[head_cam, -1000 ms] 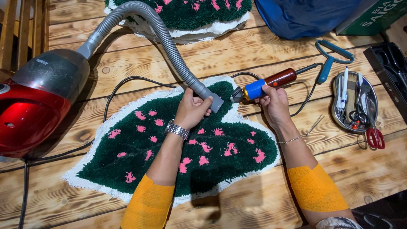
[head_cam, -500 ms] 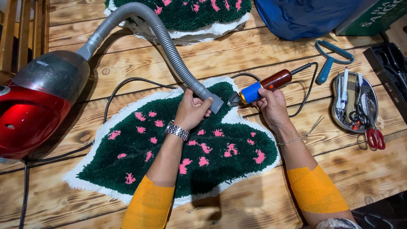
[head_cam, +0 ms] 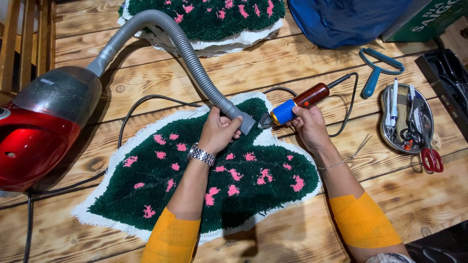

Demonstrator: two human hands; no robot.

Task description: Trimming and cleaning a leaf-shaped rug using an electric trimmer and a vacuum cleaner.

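Head view: the left hand (head_cam: 219, 132) was closed around the nozzle end of the grey hose (head_cam: 195, 63), fingers wrapped fully, with a metal watch (head_cam: 201, 155) on the wrist; the nozzle (head_cam: 246, 124) rested at the upper edge of the rug (head_cam: 204, 180), pointing right. The right hand (head_cam: 308, 127) was closed in a full grip on the trimmer (head_cam: 295, 104), a corded tool with a blue front section and a brown rear handle; its metal tip met the nozzle mouth, touching or just short of it, over the rug's white border. A thin bracelet (head_cam: 334, 165) sat on the right wrist; both forearms wore orange sleeves.

The rug lay flat on the wooden table (head_cam: 302, 53), centre frame; it was dark green, leaf-shaped, with pink spots and a white fringe. The hose ran up and left in an arc to the red vacuum (head_cam: 34, 141), which stood at the left edge of the table; a black cord (head_cam: 141, 104) looped from the vacuum side towards the rug's top. The trimmer's own cord curved off to the right.

A second green rug (head_cam: 214, 17) lay at the top edge, partly under the hose; a blue bag (head_cam: 341, 19) lay at top right. A blue roller (head_cam: 378, 68) lay near a metal tray (head_cam: 387, 134) holding tools; red scissors (head_cam: 431, 158) lay at the tray's lower rim.
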